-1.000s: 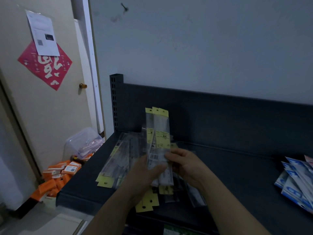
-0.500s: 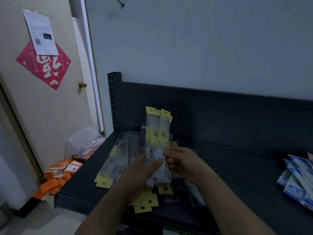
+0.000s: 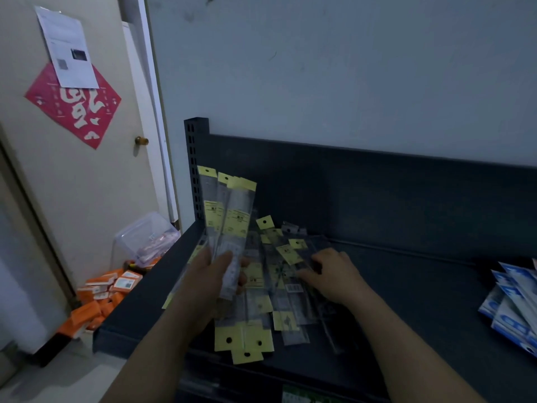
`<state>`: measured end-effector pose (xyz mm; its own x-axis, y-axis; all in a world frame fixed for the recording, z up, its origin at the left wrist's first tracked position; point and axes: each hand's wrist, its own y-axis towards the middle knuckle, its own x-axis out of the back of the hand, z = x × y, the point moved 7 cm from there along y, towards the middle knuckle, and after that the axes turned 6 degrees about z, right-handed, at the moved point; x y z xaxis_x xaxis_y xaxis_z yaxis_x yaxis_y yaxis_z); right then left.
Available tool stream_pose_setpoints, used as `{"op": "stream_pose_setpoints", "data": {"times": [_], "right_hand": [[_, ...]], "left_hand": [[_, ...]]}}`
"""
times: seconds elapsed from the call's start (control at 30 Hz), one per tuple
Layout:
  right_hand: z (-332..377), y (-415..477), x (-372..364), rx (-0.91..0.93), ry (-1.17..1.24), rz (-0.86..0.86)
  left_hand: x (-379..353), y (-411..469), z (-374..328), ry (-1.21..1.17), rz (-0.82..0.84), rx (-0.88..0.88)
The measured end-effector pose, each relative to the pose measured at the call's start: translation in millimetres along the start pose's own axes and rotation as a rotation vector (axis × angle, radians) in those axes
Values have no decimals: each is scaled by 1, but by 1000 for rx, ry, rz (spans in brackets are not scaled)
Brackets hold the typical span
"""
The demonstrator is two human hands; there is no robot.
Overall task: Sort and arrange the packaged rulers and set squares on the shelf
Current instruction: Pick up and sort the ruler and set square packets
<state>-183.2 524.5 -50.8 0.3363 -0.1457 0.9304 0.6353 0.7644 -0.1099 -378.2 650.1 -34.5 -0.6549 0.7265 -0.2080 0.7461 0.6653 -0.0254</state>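
**Ruler packs up in the left hand, more lying flat under the right**

Held up in the left hand [image 3: 210,282]: a small bunch of ruler packs [image 3: 232,216], standing nearly straight, fanned out a little at the top. Gripped near the bottom end, thumb pressed across the front, other fingers curled round behind. Long, thin, see-through plastic sleeves with yellow card tops, a round hole in each, and yellow labels halfway down.

Lying flat on the dark shelf [image 3: 421,301], just beside and below: a messy pile of packs [image 3: 270,303], same shiny plastic and yellow tabs, criss-crossed, some tabs poking over the front edge. Resting on top of that pile: the right hand [image 3: 337,279], palm down, fingers bent, tips touching the plastic. Hard to tell if pinching any one pack.

Farther right on the same shelf, well apart: blue and white packs [image 3: 514,312], flat and glossy. Down on the floor to the left: a heap of orange boxes [image 3: 98,298], with a clear plastic tub [image 3: 142,242] just above. On the door [image 3: 87,184]: a red diamond paper [image 3: 78,112], a white sheet [image 3: 66,48] over its top corner, a round brass knob [image 3: 141,140].
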Motion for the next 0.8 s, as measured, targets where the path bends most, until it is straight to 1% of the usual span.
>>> {"op": "stream_pose_setpoints", "data": {"times": [0.1, 0.2, 0.43, 0.5, 0.53, 0.6, 0.67, 0.7, 0.73, 0.8], "right_hand": [[5, 0, -2, 15, -67, -32], [7, -2, 2, 47, -46, -103], [28, -5, 12, 35, -349, -200], [29, -7, 15, 20, -374, -246], [26, -8, 17, 2, -347, -271], [18, -10, 22, -30, -207, -338], [13, -14, 30, -23, -40, -401], [13, -15, 33, 9, 84, -414], [13, -16, 33, 35, 271, -391], [18, -18, 25, 55, 703, -228]], "left_hand": [[4, -1, 1, -11, -15, 5], [6, -3, -1, 3, -8, -8], [28, 2, -1, -46, -99, -19], [30, 1, 0, -51, -105, -18], [30, 0, 0, -52, -103, -15], [29, -3, 1, -47, -95, -12], [25, -6, 1, -31, -78, -13], [21, -7, 0, -10, -62, -16], [18, -8, 0, 4, -48, -20], [10, -10, 0, -6, -32, -30]]}}
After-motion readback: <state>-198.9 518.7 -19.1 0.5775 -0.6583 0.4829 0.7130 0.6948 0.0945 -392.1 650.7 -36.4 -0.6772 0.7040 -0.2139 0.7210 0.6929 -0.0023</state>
